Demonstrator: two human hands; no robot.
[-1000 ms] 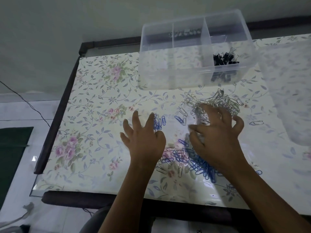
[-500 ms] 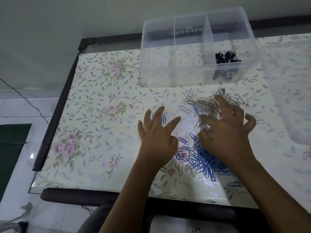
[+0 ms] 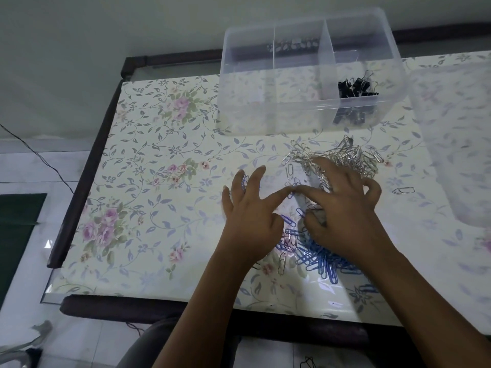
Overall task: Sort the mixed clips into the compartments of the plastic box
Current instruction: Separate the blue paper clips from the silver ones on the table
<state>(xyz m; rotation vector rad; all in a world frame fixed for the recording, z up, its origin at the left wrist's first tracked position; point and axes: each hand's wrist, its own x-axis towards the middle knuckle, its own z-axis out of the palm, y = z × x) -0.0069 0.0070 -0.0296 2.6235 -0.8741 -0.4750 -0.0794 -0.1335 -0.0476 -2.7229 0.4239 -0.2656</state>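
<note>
Both hands are palm-down on the desk (image 3: 159,208), which has a floral cover.

Left hand (image 3: 252,224): grip wide, fingers straight and spread, holding nothing. A few blue clips (image 3: 244,181) show just under its fingertips. Its index finger points right, and the tip is about touching the right index tip.

Right hand (image 3: 345,213): grip wide, fingers splayed across the near edge of the silver paper clip pile (image 3: 353,158). The ring and little fingers are bent a little at the tips. No clip is visibly pinched.

Clip positions:
- The silver pile sits just in front of the plastic box (image 3: 265,112), below its right end.
- The blue paper clip pile (image 3: 318,257) is nearer the person, partly under the right wrist, with a few silver clips mixed in at its left edge.
- One lone silver clip (image 3: 403,190) lies right of the right hand, apart from both piles.

The box is clear, sits at the far side of the desk and has three compartments.
- Right compartment: black binder clips (image 3: 354,87).
- Middle compartment: something small at the back wall, too blurred to identify.
- Left compartment: no contents visible.

A translucent plastic piece (image 3: 457,144) lies right of the box; I can't tell if it's the lid.

On the floor to the left are a thin cable (image 3: 39,158) and a dark green mat (image 3: 16,229).
</note>
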